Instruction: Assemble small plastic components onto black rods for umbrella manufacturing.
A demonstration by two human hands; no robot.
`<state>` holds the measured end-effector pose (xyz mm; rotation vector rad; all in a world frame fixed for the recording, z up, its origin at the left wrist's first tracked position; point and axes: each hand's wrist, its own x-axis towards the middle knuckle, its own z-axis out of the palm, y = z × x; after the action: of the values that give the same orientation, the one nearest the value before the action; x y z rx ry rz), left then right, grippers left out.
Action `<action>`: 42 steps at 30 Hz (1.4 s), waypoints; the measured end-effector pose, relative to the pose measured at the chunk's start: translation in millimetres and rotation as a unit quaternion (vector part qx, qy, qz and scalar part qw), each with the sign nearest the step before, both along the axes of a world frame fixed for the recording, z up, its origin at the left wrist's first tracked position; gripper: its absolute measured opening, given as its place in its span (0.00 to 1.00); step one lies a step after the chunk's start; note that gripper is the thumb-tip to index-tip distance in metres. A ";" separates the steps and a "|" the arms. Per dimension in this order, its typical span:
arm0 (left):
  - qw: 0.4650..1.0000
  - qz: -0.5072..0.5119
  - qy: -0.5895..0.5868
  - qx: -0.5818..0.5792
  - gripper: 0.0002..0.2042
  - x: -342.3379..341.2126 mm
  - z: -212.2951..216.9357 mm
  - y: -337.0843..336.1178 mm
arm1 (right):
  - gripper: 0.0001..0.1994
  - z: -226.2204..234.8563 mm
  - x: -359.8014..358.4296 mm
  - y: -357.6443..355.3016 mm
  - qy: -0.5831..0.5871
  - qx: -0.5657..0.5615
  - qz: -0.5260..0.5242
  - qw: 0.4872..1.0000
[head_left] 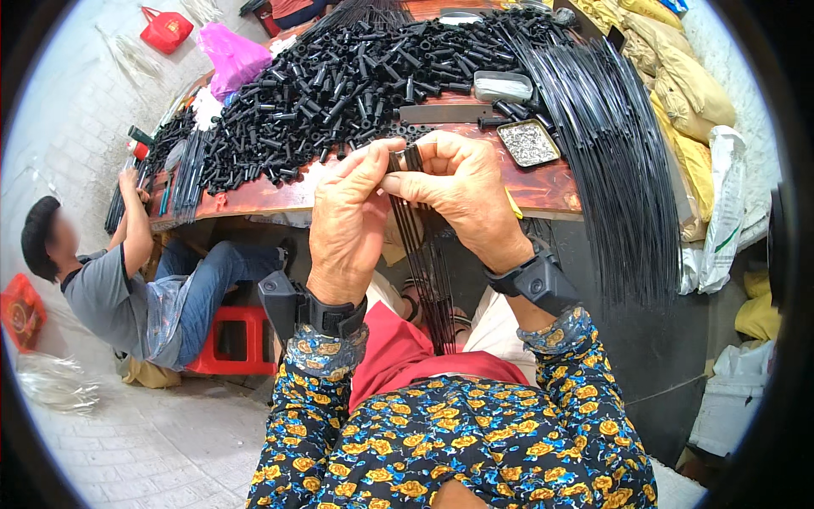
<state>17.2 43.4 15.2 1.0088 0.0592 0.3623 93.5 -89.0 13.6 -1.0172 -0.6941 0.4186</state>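
Note:
Both hands meet near the table's front edge, at the top of a bundle of long thin black rods (421,263) like umbrella ribs. My left hand (346,222) is closed, its thumb and fingertips pinching near the rods' upper end. My right hand (462,191) curls in a pinch around a short dark piece (413,156) at the top of the same bundle. How the piece joins the rods is hidden by my fingers. Below the hands, the rods hang down over my lap. Just beyond lies a large heap of short black plastic tubes (339,97).
On the reddish wooden table (284,197) are a tin of small metal parts (527,142), a clear plastic box (503,86) and a flat metal bar (445,114). Long black rods (602,161) overhang its right edge. Left, a person (110,280) works on a red stool (233,341). Sacks (691,93) stand right.

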 end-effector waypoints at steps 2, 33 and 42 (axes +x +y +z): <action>1.000 -0.012 0.011 -0.004 0.14 -5.3 4.2 2.3 | 0.07 -0.2 2.9 0.9 0.007 -0.019 0.010 1.000; 0.993 0.102 -0.041 0.035 0.06 6.3 -12.8 -15.5 | 0.08 -7.0 29.0 -11.7 0.049 -0.003 0.193 0.980; 0.996 0.078 -0.038 -0.034 0.04 -0.6 -11.8 -10.7 | 0.13 -20.8 21.0 -0.6 0.053 0.011 0.104 0.993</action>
<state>16.6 32.6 3.4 0.9240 0.0820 0.5382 114.6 -89.5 -7.2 -0.8977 -0.7105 0.6405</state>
